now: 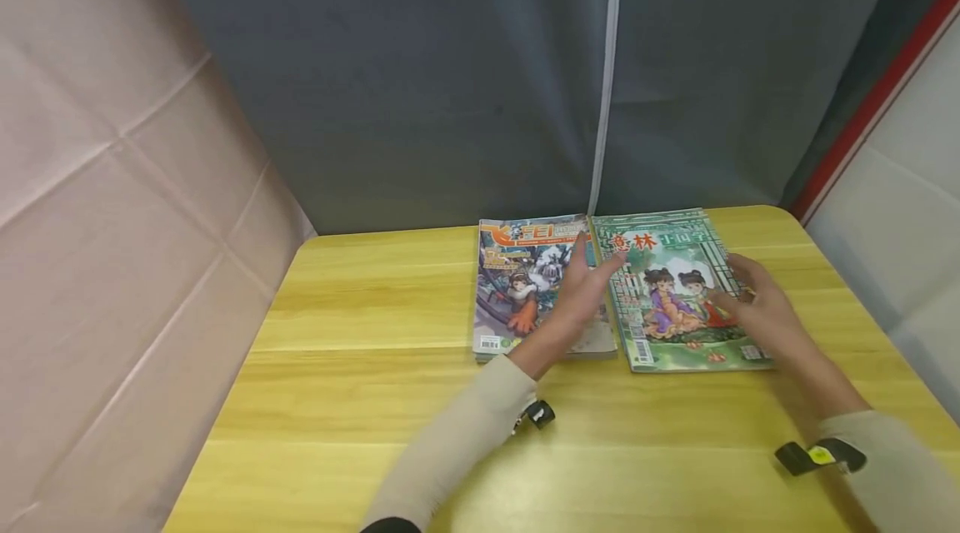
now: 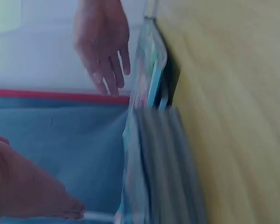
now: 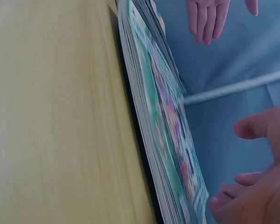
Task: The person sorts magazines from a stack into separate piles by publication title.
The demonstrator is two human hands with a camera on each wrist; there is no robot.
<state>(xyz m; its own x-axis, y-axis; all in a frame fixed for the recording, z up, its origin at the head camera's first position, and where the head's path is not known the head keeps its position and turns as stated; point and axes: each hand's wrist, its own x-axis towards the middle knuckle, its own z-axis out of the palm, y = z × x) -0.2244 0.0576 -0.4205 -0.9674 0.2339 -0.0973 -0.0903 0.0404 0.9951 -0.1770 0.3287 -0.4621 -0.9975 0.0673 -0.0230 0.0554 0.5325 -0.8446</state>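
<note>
Two piles of magazines lie side by side at the table's back edge. The left pile (image 1: 502, 300) has a grey-purple cover with orange lettering; the right one (image 1: 675, 308) has a green cover with two cartoon figures. My left hand (image 1: 573, 291) is over the right part of the left pile, fingers extended, holding nothing. At the green magazine's right edge is my right hand (image 1: 765, 312), its fingers spread; in the right wrist view this hand (image 3: 256, 172) appears beside the cover, apart from it. The left wrist view shows the left pile's thick page edges (image 2: 168, 163).
The yellow wood-grain table (image 1: 360, 366) extends to the left and front of the piles. A dark grey curtain (image 1: 412, 83) with a white cord (image 1: 609, 58) hangs behind. Pale cloth (image 1: 112, 225) stands at the left, and a red strip (image 1: 877, 100) edges the right side.
</note>
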